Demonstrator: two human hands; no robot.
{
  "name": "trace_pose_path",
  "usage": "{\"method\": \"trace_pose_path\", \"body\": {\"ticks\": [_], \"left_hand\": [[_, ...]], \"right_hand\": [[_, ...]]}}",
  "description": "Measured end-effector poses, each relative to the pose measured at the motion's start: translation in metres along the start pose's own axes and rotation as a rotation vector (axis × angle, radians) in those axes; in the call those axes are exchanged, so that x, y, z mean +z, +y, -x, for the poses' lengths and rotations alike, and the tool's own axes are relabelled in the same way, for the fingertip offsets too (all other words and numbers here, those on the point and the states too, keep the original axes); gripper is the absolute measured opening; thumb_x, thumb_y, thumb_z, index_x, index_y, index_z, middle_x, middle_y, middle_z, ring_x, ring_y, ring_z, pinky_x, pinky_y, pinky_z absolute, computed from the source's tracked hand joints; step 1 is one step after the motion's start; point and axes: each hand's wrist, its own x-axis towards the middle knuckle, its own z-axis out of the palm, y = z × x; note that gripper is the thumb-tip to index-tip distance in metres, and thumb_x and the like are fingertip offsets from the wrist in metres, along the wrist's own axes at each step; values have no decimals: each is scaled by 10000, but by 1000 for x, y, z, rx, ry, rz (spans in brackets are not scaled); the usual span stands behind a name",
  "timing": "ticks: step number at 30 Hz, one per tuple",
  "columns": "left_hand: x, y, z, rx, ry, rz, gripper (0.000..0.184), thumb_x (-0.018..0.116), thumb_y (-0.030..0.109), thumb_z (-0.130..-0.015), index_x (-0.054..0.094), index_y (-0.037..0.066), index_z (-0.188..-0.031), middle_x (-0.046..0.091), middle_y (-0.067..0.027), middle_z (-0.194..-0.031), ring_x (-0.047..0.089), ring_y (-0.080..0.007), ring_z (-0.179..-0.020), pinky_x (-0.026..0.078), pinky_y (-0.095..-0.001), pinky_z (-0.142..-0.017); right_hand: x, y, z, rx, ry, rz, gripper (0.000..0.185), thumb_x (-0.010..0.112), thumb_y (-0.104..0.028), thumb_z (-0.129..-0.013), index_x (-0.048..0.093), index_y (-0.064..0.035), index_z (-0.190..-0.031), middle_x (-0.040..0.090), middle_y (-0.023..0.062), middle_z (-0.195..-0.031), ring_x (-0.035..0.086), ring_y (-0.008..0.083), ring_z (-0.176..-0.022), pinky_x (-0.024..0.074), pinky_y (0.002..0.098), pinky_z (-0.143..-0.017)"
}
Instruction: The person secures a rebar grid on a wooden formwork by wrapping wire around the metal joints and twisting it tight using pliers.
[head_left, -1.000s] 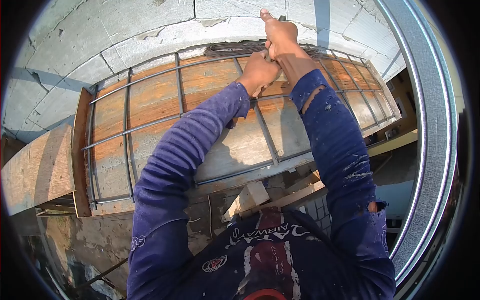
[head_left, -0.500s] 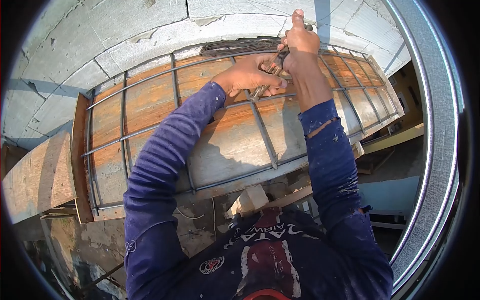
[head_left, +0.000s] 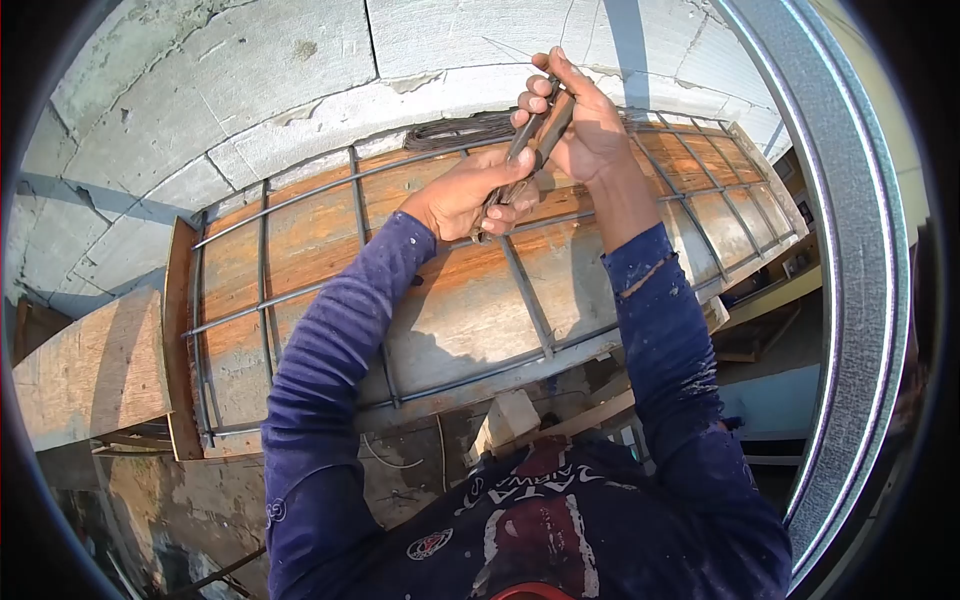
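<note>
My right hand (head_left: 580, 125) grips the dark handles of a pair of pincers (head_left: 548, 128), its fingers curled round one handle and the other against the palm. My left hand (head_left: 485, 190) is closed round the lower end of the pincers, thumb pressed on top. A thin brownish end shows below the left fingers; whether it is wire or part of the tool, I cannot tell. Both hands are above a grid of steel rebar (head_left: 520, 280) lying in a wooden formwork box (head_left: 450, 310). A thin wire (head_left: 507, 46) shows near the right fingertips.
A dark coil of wire (head_left: 460, 132) lies at the far edge of the formwork, against the pale block wall (head_left: 290, 60). To the right a metal channel (head_left: 850, 220) runs upright. A plywood sheet (head_left: 95, 370) adjoins the left end, and a wood block (head_left: 508, 415) is in front.
My right hand has turned and opened the handles somewhat, moving slightly left. My left hand has come lower and left, its thumb now along the pincers. The view has shifted slightly.
</note>
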Motion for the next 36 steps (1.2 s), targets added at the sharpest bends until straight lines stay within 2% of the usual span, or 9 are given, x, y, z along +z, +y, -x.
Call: {"method": "trace_pose_path", "body": {"ticks": [6, 10, 13, 17, 23, 28, 30, 34, 36], "left_hand": [[27, -6, 51, 117, 414, 46, 173, 485, 189, -1102, 502, 17, -1116, 671, -154, -951, 548, -143, -628, 439, -260, -458], [33, -23, 70, 158, 700, -279, 141, 453, 120, -1103, 517, -6, -1094, 680, -149, -958, 687, -186, -694, 581, -294, -541], [35, -23, 90, 166, 674, -283, 189, 443, 123, -1106, 516, -27, -1196, 667, -163, -953, 732, -220, -732, 637, -329, -617], [35, -14, 113, 197, 688, -175, 231, 471, 149, -1103, 543, -37, -1220, 675, -155, -1016, 742, -234, -793, 652, -347, -648], [35, 0, 138, 18, 680, -491, 239, 628, 38, -1010, 648, -58, -1229, 743, -151, -893, 747, -208, -775, 605, -292, -648], [40, 7, 137, -110, 697, -710, 142, 644, -8, -953, 699, -54, -1076, 744, -132, -860, 714, -164, -701, 554, -269, -612], [41, 3, 136, -70, 659, -1119, 139, 601, -29, -896, 683, -66, -1002, 723, -150, -821, 698, -166, -687, 532, -316, -613], [47, 0, 135, -91, 731, -1234, 168, 562, -22, -856, 646, -74, -992, 688, -175, -785, 696, -203, -707, 518, -371, -655], [46, -5, 135, -48, 689, -965, 148, 544, -5, -899, 626, -69, -1005, 672, -197, -796, 690, -270, -733, 514, -385, -698]], "right_hand": [[30, 26, 9, 44, 127, -130, 276, 774, -262, -958, 602, -126, -1126, 553, -51, -800, 580, 70, -702, 525, 256, -647], [59, 59, 0, 58, 434, -7, 365, 793, -23, -869, 528, -101, -1107, 666, 76, -910, 632, 139, -678, 552, 330, -562], [71, 76, 3, 35, 428, -39, 345, 746, -27, -901, 483, -64, -1121, 659, 127, -947, 651, 190, -678, 589, 375, -567], [80, 88, 5, 20, 469, -77, 311, 770, -84, -909, 493, -90, -1050, 621, 66, -891, 620, 155, -642, 562, 351, -538], [80, 85, 11, -13, 489, -83, 345, 838, -137, -870, 513, -104, -979, 572, 14, -795, 594, 126, -622, 527, 316, -520], [84, 89, 17, -64, 429, -63, 366, 870, -153, -847, 528, -105, -969, 647, 50, -802, 603, 125, -596, 529, 302, -503], [86, 90, 17, -58, 408, -47, 384, 883, -144, -833, 531, -100, -979, 658, 54, -816, 621, 133, -609, 548, 304, -517], [76, 92, 13, 37, 370, -80, 504, 879, -71, -818, 470, -47, -1111, 681, 113, -877, 689, 191, -696, 636, 370, -614], [67, 90, 15, 78, 361, -89, 505, 866, -51, -824, 467, -43, -1133, 684, 113, -885, 699, 200, -729, 652, 386, -648]]}}
